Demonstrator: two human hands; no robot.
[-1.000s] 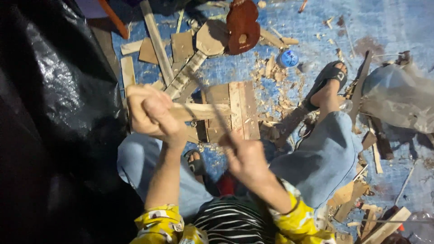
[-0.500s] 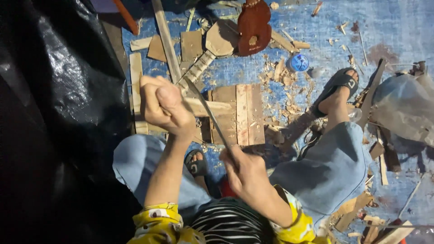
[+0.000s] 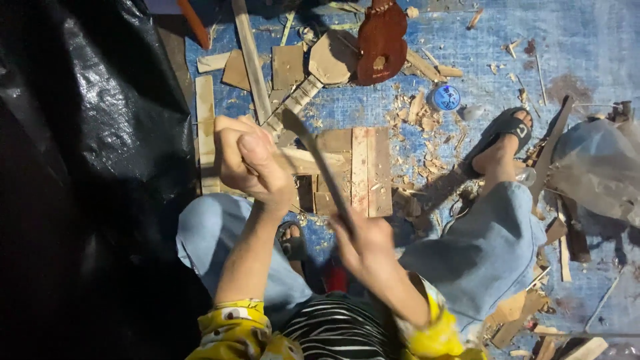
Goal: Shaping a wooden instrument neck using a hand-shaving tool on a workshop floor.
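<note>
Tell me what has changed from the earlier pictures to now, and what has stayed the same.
The right hand drew back toward the body, so the long blade it grips now slants up across the pale wood piece. The left hand stays closed on that piece above the small wooden board. Nothing was let go. The blue tarp, shavings and brown instrument body lie as before.

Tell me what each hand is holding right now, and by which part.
Left hand grips the pale wood piece by its near end. Right hand holds the long knife by its handle.
</note>
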